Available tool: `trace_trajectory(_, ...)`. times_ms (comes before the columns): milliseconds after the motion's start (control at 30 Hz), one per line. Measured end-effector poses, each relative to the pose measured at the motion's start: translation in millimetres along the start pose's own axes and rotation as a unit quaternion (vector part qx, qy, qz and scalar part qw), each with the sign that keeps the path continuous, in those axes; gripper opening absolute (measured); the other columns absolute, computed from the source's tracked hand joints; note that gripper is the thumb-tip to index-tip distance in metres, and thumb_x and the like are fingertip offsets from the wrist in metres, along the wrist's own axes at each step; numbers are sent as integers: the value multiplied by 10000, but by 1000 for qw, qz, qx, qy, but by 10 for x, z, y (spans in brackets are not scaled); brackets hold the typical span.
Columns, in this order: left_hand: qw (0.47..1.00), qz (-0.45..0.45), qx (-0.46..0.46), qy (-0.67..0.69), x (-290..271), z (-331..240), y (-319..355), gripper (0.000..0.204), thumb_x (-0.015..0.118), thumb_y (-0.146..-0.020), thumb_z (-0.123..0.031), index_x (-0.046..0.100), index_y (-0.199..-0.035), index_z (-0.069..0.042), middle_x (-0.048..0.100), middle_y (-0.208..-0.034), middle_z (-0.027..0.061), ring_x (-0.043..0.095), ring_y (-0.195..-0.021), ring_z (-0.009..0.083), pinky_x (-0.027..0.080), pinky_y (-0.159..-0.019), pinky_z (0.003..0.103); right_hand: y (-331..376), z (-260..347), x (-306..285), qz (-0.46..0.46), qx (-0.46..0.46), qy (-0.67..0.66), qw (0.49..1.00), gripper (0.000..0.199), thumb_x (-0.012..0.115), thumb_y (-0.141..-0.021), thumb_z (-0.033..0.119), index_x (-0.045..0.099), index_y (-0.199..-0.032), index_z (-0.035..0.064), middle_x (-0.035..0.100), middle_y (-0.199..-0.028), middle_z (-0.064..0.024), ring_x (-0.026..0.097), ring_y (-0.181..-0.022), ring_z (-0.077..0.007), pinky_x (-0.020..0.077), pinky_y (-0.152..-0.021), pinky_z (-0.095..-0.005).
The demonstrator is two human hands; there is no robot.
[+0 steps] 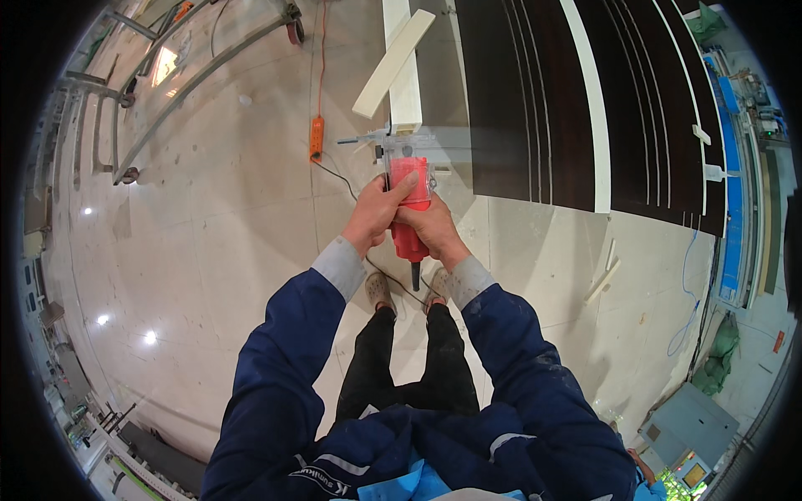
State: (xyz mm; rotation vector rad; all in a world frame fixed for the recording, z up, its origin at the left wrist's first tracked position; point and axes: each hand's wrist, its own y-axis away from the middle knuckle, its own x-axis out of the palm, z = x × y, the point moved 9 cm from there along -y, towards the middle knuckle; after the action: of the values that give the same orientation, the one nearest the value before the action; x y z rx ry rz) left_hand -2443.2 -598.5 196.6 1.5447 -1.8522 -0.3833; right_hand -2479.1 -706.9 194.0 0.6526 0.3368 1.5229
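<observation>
Both of my hands are wrapped round a red trim router (408, 245) in front of my body. My left hand (372, 215) grips its left side, with the thumb across the front. Lower on the right, my right hand (435, 228) closes round the body. A clear plastic base (408, 144) with a metal guide rod (357, 140) sits at the router's far end, by the end of a long pale board (405, 100). Whether the base touches the board I cannot tell. A shorter pale strip (394, 63) lies slantwise across that board. The router's black cord leaves its near end.
Dark panels with pale edge strips (591, 108) lie at the right. An orange power strip (317, 138) rests on the tiled floor to the left, near a wheeled metal frame (205, 79). Thin offcuts (603, 281) and a grey cabinet (690, 427) are at the right.
</observation>
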Motion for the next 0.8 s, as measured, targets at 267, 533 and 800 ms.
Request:
trace_trajectory(267, 998, -11, -59, -11, -242, 694, -177, 560, 748, -966, -461, 589, -1291, -33, 700, -1106, 77, 704, -918, 171, 610, -718, 374, -189, -708, -60, 8, 46, 19, 999, 473, 821, -815, 147, 604, -1208, -1, 721, -1048, -100, 727, -893, -191, 601, -783, -335)
trace_trajectory(533, 998, -19, -59, 7, -465, 1137, -502, 514, 722, -989, -427, 582, -1294, -37, 703, -1121, 73, 709, -925, 172, 608, -753, 364, -535, -1114, -180, -28, -4, 52, 998, 418, 850, -763, 199, 690, -1089, -7, 753, -977, -104, 735, -833, -195, 594, -758, -336)
trace_trajectory(800, 998, -17, -53, 32, -580, 1391, -945, 487, 733, -988, -401, 590, -1289, -45, 709, -1119, 61, 704, -930, 158, 595, -763, 337, -925, -1343, -255, -12, -16, 34, 999, 437, 852, -759, 181, 671, -1098, -26, 756, -947, -128, 740, -812, -198, 594, -761, -330)
